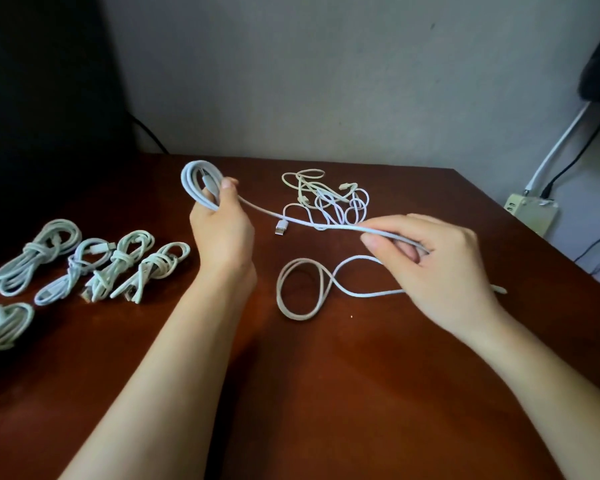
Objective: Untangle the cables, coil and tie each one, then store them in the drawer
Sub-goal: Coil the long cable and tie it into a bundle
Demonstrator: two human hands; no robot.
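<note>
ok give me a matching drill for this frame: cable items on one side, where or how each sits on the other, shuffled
Things:
1. coil
2. cable span
3. tied bundles
4. tangled pile

Place or state:
A. knotted, lying in a row on the left part of the table
B. loose jumble at the far middle of the table
C. gripped in the left hand
D. runs through the air from the left hand to the right hand, which pinches it

Pairs: 1-C, 2-D, 3-A, 4-B
</note>
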